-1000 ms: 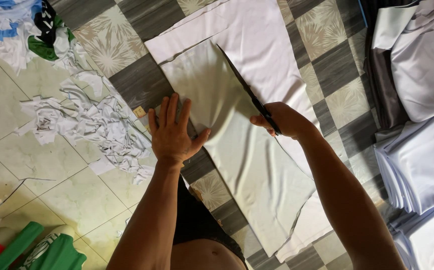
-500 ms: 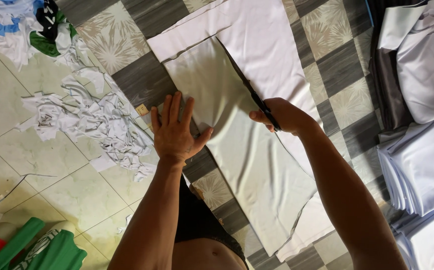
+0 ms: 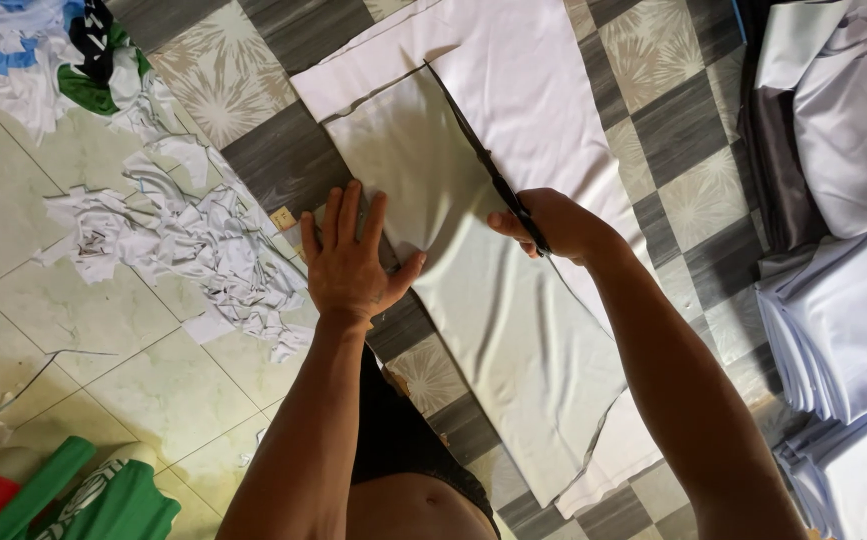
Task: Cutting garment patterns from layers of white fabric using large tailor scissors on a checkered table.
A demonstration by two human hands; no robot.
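With the left hand (image 3: 353, 262) pressed flat, fingers spread, on the near edge of the pale fabric panel (image 3: 493, 310) lying on the tiled floor (image 3: 83, 330), the right hand (image 3: 553, 222) is clamped round the handle of the dark scissors (image 3: 483, 160), blades running along the panel's far edge. The risk as I judge it: the panel looks slippery, so if that holding palm eases, the layer could creep and the cut wander off line into the white cloth (image 3: 533, 90) underneath. Beyond, white scraps (image 3: 193, 240) litter the tiles, and stacked folded cloth (image 3: 843, 330) sits right.
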